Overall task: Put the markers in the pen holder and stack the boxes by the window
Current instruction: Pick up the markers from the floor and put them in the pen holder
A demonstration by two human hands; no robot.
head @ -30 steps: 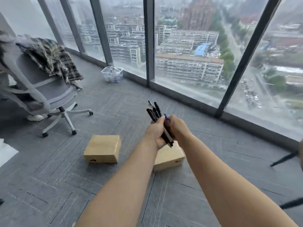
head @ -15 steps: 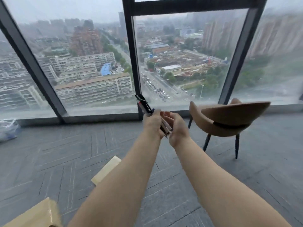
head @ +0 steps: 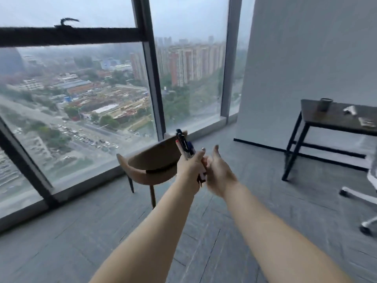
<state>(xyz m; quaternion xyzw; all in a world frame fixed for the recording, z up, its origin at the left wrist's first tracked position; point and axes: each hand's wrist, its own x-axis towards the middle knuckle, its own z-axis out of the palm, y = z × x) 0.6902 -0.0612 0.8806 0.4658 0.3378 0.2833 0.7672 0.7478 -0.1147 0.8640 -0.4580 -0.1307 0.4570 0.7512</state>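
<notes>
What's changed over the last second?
The view swung right: the boxes left the frame, and the wooden chair, dark table and cup came in. The right hand opened off the markers. The left hand still grips them.

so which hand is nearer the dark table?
Right. The right hand is open, on the side of the table at far right; the left hand, gripping the markers, is farther left.

Soft, hazy daylight enters through the window (head: 91,111) at far left; motion blur smears everything, and edges bow from wide-angle distortion.
</notes>
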